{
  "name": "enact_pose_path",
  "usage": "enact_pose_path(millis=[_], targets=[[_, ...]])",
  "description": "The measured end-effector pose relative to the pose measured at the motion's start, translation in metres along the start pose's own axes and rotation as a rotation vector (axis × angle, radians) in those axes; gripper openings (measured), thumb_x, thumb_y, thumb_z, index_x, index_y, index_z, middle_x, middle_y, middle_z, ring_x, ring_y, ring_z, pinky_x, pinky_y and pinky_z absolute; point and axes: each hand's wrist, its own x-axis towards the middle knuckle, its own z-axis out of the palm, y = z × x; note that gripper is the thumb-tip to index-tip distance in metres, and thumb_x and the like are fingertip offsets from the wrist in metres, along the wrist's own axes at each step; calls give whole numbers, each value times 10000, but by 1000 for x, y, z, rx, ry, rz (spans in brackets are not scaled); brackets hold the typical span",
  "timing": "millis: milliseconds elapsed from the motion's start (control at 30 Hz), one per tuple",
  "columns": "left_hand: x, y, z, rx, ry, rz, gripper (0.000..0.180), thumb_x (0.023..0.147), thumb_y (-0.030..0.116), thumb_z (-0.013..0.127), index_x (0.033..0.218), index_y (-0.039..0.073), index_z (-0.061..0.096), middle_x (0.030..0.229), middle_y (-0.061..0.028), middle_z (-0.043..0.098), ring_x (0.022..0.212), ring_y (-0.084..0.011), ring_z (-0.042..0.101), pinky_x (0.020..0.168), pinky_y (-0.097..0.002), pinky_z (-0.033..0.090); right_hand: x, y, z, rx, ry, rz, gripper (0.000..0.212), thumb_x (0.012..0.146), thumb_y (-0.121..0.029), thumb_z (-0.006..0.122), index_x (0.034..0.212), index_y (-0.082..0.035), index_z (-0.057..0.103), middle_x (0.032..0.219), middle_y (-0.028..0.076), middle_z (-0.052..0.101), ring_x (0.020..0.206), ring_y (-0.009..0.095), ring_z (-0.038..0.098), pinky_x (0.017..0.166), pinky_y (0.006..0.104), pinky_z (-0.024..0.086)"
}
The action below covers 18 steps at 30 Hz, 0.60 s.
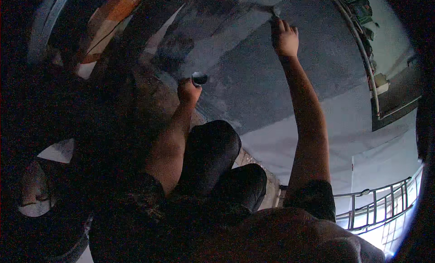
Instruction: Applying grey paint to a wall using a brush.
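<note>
Pretty dark shot, so bear with me. The right hand [284, 37] is stretched way up against the grey wall [253, 77], fingers curled around a small tool [275, 11] whose tip pokes out above the knuckles and touches the wall. Could be a brush or a scraper, too dim and small to say which. The wall around it is patchy, darker grey next to lighter streaks.

The left hand [188, 91] is lower and closer in, closed around a small round cup [199, 78]. The cup sits at the top of the fist, its open mouth tilted toward the camera. Inside it just looks dark with a pale rim, so I can't tell what's in it. It's held right up near the wall, well below and left of the tool.

Both bare forearms come up from the bottom, with dark-clad knees [217, 158] bunched between them. Off to the lower right there's a metal railing [385, 204] with bright light behind it, and a pipe [369, 77] runs down the wall's right edge.
</note>
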Motion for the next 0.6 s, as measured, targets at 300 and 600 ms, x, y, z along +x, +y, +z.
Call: enact_pose_path(millis=[300,600], targets=[[-1,4,-6,-51,-34,-23,405,698,248,743,1017,22,632,971,-178,618,912,-363,605,801,-449,494,11,14,-6,-34,69,18,305,864,-202,558,1151,-100,541,1023,88,607,911,293,595,850,457,418],[7,-19,14,-16,-71,-64,431,688,260,768,1023,28,627,1048,-173,595,984,-355,564,885,-451,453,-27,-33,3,180,-113,-177,271,882,-183,535,1131,-79,555,1023,86,609,901,301,598,848,470,417]])
